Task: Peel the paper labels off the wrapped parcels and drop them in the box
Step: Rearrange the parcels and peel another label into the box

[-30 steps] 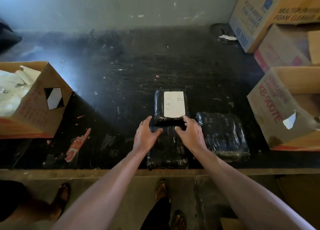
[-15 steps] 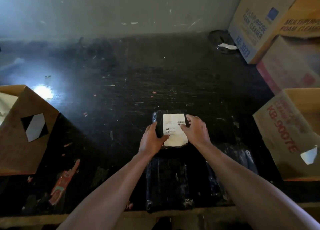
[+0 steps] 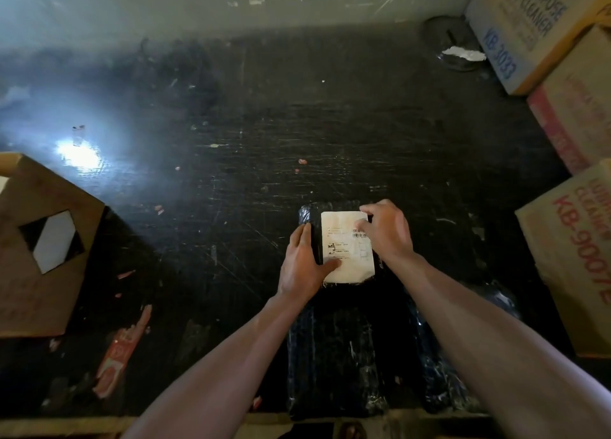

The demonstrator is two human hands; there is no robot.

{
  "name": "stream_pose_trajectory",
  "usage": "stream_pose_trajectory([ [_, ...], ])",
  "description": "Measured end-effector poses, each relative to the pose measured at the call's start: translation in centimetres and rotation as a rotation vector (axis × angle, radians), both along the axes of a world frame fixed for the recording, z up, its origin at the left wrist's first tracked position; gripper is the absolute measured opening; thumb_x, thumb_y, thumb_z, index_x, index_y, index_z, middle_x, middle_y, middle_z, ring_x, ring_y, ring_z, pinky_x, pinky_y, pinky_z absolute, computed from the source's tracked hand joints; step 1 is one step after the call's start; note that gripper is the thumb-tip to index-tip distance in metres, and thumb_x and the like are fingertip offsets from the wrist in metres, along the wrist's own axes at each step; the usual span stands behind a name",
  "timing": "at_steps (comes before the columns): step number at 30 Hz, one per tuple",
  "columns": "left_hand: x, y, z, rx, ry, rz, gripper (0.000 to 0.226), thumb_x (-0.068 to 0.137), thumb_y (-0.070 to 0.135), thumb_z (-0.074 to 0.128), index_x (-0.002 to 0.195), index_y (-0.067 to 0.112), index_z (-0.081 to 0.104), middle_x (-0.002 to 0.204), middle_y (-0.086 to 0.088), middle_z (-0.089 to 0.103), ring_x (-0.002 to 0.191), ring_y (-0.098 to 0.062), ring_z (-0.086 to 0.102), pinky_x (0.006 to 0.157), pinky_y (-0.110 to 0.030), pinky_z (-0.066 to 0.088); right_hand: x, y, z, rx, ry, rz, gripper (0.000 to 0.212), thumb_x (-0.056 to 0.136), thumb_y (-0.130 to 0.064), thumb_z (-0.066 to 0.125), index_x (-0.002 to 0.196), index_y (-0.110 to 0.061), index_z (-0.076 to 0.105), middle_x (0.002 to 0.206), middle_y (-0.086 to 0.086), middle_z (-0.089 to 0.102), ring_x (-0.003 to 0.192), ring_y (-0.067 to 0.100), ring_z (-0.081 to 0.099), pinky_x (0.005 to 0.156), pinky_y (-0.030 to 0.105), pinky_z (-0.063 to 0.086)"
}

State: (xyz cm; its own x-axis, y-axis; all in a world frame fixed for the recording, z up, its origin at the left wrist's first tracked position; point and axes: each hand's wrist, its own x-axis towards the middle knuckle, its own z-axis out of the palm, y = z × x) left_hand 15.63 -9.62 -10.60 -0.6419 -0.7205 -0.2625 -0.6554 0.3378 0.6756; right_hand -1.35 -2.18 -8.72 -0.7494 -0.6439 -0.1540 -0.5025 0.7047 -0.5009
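Note:
A black wrapped parcel [image 3: 309,215] lies on the dark table with a white paper label [image 3: 347,250] stuck on its top. My left hand [image 3: 302,263] holds the parcel's left edge, thumb pressing on the label's lower left. My right hand [image 3: 385,232] has its fingertips on the label's upper right corner, by the barcode. A second black parcel [image 3: 334,366] lies nearer to me between my forearms, with no label showing. A third dark parcel [image 3: 502,301] peeks out beyond my right forearm. An open cardboard box [image 3: 49,273] stands at the left.
Cardboard cartons [image 3: 575,240] printed with red and blue text stack along the right side. A red sticker scrap [image 3: 120,356] lies on the table near the left box. A dark round dish with white paper [image 3: 456,51] sits at the far right, near the wall.
Both hands moved from the nearer parcel up onto the labelled parcel. My right fingertips shifted onto the label's upper right corner. The camera view tilted forward and closer.

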Motion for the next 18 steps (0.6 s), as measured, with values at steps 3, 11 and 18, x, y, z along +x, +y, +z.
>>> stream_pose_trajectory([
  [3, 0.3, 0.3, -0.3, 0.022, -0.002, -0.019, 0.107, 0.077, 0.044, 0.080, 0.156, 0.013, 0.015, 0.162, -0.001, 0.015, 0.144, -0.020, 0.026, 0.111, -0.039, 0.037, -0.3, -0.2, 0.2, -0.035, -0.021, -0.031, 0.023, 0.088, -0.017, 0.073, 0.111, -0.017, 0.072, 0.116, 0.004, 0.065, 0.099, 0.012, 0.063, 0.079, 0.023, 0.048],
  [11, 0.2, 0.6, -0.4, 0.008, -0.067, -0.020, 0.106, 0.079, 0.047, 0.076, 0.156, 0.013, 0.012, 0.164, -0.003, 0.012, 0.147, -0.021, 0.023, 0.112, -0.041, 0.035, 0.3, 0.1, 1.3, -0.074, -0.067, 0.010, 0.007, 0.096, -0.018, 0.061, 0.091, -0.022, 0.064, 0.088, -0.007, 0.064, 0.080, 0.006, 0.062, 0.064, 0.020, 0.046],
  [18, 0.1, 0.6, 0.0, 0.008, -0.038, -0.012, 0.099, 0.079, 0.045, 0.077, 0.155, 0.012, 0.021, 0.162, -0.003, 0.020, 0.144, -0.019, 0.029, 0.108, -0.036, 0.036, 1.7, 2.2, 3.5, -0.200, -0.050, 0.034, 0.010, 0.097, -0.018, 0.060, 0.090, -0.024, 0.059, 0.086, -0.010, 0.063, 0.081, 0.005, 0.063, 0.067, 0.024, 0.055],
])
